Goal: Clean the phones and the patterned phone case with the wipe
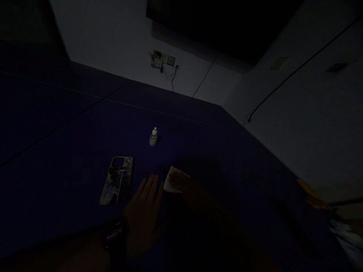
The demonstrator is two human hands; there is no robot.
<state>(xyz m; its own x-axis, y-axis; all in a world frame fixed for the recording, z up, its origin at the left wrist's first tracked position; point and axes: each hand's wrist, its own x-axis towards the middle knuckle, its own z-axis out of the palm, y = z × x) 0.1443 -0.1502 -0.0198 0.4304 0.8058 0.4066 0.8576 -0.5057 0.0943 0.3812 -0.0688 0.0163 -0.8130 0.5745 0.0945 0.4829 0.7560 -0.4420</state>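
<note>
Left hand (144,219), palm down on the dark blue tabletop (70,147): open, the fingers extended and slightly apart, with no visible object in its grasp. A watch (115,234) with a dark, faintly lit face encircles the wrist. Right hand (183,182), in deep shadow: its fingers lie over a white cloth (169,186), thin, angular and apparently folded, just beside the left fingertips; whether they pinch it or merely press it cannot be told. Left of the hands, a phone case (117,181) lies flat, a rounded rectangle with a mottled grey print and a camera cutout. Beyond stands a small upright bottle (153,139), clear-looking, with a pale label and white dropper cap. Farthest, wall sockets (166,59) with trailing cords occupy a matte, pale wall (107,41).
</note>
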